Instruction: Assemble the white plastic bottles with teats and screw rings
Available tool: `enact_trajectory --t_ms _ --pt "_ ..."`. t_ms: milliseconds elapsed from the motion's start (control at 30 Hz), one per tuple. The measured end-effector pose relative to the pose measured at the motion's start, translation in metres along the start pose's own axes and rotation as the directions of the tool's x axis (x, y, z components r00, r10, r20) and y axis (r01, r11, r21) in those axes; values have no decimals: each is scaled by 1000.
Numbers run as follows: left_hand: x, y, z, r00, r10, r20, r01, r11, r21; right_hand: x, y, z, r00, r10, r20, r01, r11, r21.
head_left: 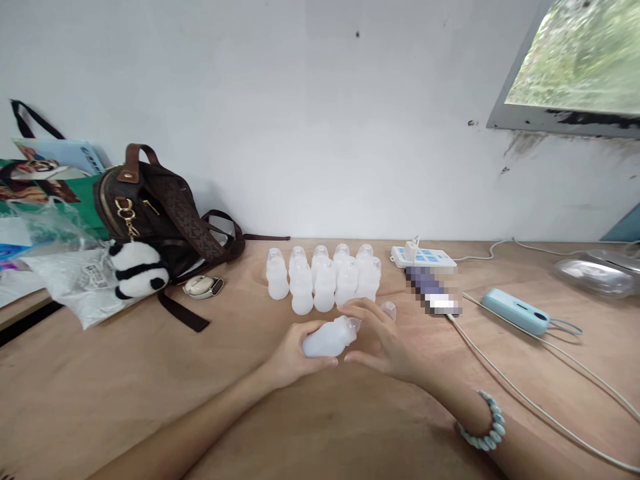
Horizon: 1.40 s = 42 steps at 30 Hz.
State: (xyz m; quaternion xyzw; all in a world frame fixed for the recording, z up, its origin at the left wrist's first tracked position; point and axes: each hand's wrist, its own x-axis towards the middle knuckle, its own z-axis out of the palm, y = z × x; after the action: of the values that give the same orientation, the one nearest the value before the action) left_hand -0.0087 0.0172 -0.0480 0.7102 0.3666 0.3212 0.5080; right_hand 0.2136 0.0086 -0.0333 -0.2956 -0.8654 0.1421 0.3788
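Note:
My left hand (295,355) is closed around the body of a small frosted white baby bottle (324,340), tilted so its clear teat-like top points right. Beside that top, my right hand (383,343) is open, its thumb and fingers curved apart; whether a fingertip touches the bottle I cannot tell. Just behind the right hand sits a clear dome-shaped cap (389,309), partly hidden by the fingers. Beyond both hands, several similar bottles with clear domed caps (324,290) stand upright in two rows on the wooden table (240,333).
A brown backpack (165,207) with a panda plush (140,270) and a plastic bag (75,280) are at left, near a mouse-like device (203,287). At right lie a power strip (430,257), a blurred phone (427,290), a blue power bank (515,311) and a cable (493,368).

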Motion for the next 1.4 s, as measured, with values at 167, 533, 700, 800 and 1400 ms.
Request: enact_trajectory --t_ms 167,533,700,800,1400 --pt "-4 -2 5 998 47 -36 -37 972 234 -2 2 1 928 358 101 -355 934 -46" --pt "-3 -7 -11 965 237 109 -229 572 788 1 0 -1 914 375 151 -374 927 -39" --pt "-4 -13 -14 939 303 160 -290 457 841 0 4 2 926 331 183 -343 939 38" --pt "-2 -15 -17 945 301 129 -263 464 846 0 3 1 911 354 211 -368 930 27" --pt "5 7 -68 789 -294 540 330 943 32 -3 -6 7 961 -277 1 260 904 -340"
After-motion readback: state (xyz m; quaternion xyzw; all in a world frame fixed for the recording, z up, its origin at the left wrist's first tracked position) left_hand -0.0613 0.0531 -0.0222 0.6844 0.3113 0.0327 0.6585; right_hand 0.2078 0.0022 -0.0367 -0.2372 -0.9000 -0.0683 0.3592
